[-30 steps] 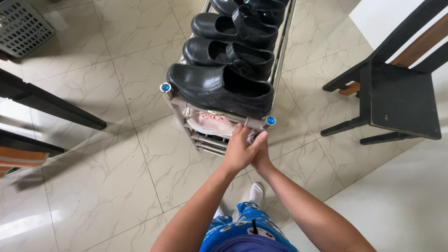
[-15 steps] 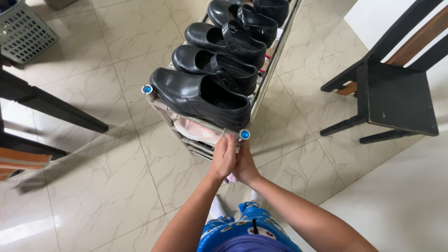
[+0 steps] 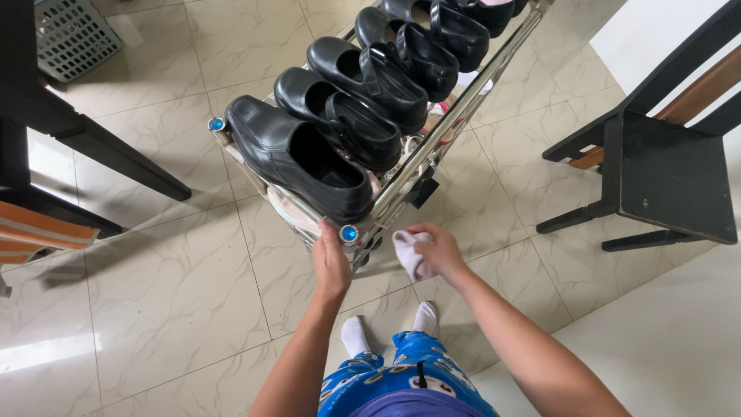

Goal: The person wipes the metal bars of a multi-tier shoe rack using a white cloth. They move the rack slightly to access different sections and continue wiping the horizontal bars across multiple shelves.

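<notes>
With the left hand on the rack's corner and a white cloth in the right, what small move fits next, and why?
Probably bring the white cloth in the right hand onto the shiny rail beside it. The left hand grips the shoe rack at its near corner, while the cloth sits just off the metal.

Shiny chrome metal shoe rack (image 3: pixel 421 158) with glossy blue plastic end caps (image 3: pixel 349 232), polished black leather shoes (image 3: pixel 297 154) (smooth, faintly creased), soft white cloth (image 3: pixel 407 252), glossy marbled cream floor tiles (image 3: pixel 170 286), matt black wooden chair (image 3: pixel 668 170)

Metal shoe rack (image 3: pixel 432 147) — black shoes (image 3: pixel 297 154)
</notes>
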